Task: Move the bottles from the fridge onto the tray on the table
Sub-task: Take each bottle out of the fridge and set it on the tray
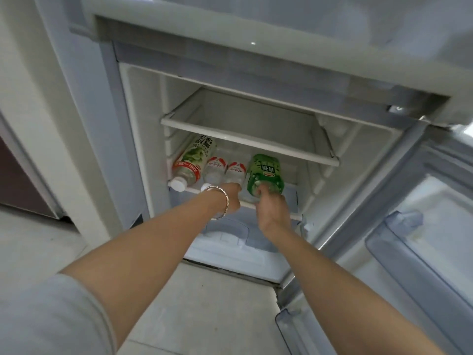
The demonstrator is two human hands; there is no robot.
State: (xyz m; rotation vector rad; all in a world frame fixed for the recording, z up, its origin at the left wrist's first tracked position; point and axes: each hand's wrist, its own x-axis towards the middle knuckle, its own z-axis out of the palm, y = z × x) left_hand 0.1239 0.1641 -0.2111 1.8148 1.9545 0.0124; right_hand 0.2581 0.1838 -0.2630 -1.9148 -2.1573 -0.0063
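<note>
Several bottles lie on their sides on the lower fridge shelf, caps toward me. At the left is a tall clear bottle with a green and red label. Beside it lie two small clear bottles with red and white labels. At the right is a wide green bottle. My right hand is closed around the neck end of the green bottle. My left hand, with a silver bracelet on the wrist, grips the neck end of the right-hand small bottle. The tray and table are out of view.
The fridge door stands open at the right with clear door bins. An empty white shelf sits just above the bottles. A crisper drawer lies below. Pale floor tiles run under my arms.
</note>
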